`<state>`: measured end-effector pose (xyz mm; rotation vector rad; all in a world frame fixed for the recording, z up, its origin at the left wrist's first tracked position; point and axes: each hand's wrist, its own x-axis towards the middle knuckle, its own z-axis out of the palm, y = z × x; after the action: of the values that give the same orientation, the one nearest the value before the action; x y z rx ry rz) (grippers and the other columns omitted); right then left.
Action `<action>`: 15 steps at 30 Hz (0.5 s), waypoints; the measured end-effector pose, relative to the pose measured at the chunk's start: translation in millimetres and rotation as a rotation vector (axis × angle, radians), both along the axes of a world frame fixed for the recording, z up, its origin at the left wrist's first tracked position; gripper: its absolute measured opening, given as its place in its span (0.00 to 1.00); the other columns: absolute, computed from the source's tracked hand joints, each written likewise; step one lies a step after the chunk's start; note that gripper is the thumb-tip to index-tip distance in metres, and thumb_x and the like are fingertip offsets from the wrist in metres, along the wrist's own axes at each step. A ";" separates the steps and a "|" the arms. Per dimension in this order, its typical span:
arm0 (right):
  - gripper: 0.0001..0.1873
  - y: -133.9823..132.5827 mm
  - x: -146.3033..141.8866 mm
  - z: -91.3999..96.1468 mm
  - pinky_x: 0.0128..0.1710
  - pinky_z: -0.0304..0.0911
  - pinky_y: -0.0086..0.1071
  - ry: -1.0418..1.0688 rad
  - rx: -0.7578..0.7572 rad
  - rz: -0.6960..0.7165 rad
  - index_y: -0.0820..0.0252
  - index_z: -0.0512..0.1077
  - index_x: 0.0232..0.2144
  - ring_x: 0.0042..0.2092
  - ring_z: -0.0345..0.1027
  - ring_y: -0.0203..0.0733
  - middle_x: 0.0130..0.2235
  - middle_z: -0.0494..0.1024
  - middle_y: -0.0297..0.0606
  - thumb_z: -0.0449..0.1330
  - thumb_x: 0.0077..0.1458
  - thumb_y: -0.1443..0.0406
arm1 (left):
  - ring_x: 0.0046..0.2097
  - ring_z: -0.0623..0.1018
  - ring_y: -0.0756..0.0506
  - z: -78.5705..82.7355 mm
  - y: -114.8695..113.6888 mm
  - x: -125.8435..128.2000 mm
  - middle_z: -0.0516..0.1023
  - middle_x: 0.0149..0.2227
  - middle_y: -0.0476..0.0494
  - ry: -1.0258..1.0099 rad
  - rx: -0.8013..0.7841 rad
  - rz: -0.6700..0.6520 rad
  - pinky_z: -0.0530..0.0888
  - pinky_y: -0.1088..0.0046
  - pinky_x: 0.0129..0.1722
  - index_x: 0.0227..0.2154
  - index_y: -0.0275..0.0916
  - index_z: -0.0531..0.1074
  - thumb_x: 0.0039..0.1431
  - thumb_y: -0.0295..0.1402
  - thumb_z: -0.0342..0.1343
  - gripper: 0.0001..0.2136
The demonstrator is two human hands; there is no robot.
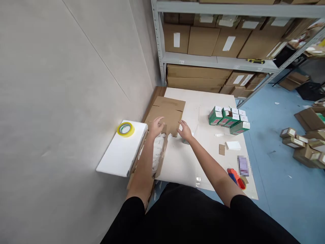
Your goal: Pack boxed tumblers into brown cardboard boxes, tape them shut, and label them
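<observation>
My left hand (156,127) is over the near end of a flat brown cardboard piece (166,110), fingers curved and apart, with nothing visible in it. Below that forearm, a long open cardboard box (162,159) holds crumpled white paper or plastic (157,150). My right hand (185,130) hovers by the cardboard's right edge, thumb and fingers spread. Whether its fingertips touch the cardboard, I cannot tell. Under this hand a small greenish-grey object (186,141) is mostly hidden.
Green-and-white boxes (228,117) stand on the white table (182,162)'s right side. Closer lie a white pad (233,145), a brown card (221,149) and a red-and-blue tape dispenser (236,178). Yellow tape (125,129) rests on a white ledge (122,152). Shelving (193,59) stands behind.
</observation>
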<state>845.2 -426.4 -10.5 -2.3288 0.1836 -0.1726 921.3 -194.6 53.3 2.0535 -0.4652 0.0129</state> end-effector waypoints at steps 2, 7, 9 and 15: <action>0.34 5.4 20.0 -10.3 0.72 0.56 0.46 0.051 -0.013 -0.015 0.61 0.67 0.67 0.73 0.56 0.52 0.72 0.61 0.51 0.63 0.60 0.64 | 0.60 0.77 0.39 -14.6 -6.5 31.0 0.76 0.61 0.37 0.021 0.019 -0.044 0.78 0.58 0.57 0.56 0.42 0.77 0.63 0.30 0.57 0.19; 0.36 10.2 58.5 -42.9 0.72 0.56 0.44 0.211 -0.051 -0.053 0.63 0.64 0.69 0.72 0.57 0.54 0.73 0.61 0.52 0.63 0.60 0.65 | 0.63 0.75 0.38 -54.2 -27.3 90.4 0.77 0.60 0.35 0.100 0.130 -0.106 0.70 0.56 0.66 0.56 0.38 0.77 0.64 0.27 0.55 0.18; 0.37 10.3 69.5 -59.9 0.71 0.56 0.43 0.281 -0.051 -0.064 0.62 0.64 0.70 0.72 0.58 0.54 0.73 0.60 0.52 0.63 0.60 0.65 | 0.64 0.75 0.39 -71.2 -34.4 103.5 0.77 0.60 0.35 0.130 0.186 -0.125 0.68 0.58 0.67 0.56 0.38 0.77 0.65 0.26 0.55 0.18; 0.35 3.0 96.6 -122.6 0.66 0.62 0.39 0.551 0.160 -0.264 0.61 0.69 0.66 0.66 0.68 0.53 0.66 0.72 0.50 0.66 0.56 0.67 | 0.64 0.75 0.39 -122.5 -41.0 115.8 0.78 0.60 0.34 0.304 0.233 -0.103 0.68 0.62 0.67 0.56 0.36 0.77 0.64 0.24 0.54 0.19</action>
<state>941.8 -423.4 -133.1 -2.1347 0.7504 0.3494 1037.1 -235.7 -69.1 2.2066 -0.3949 -0.4278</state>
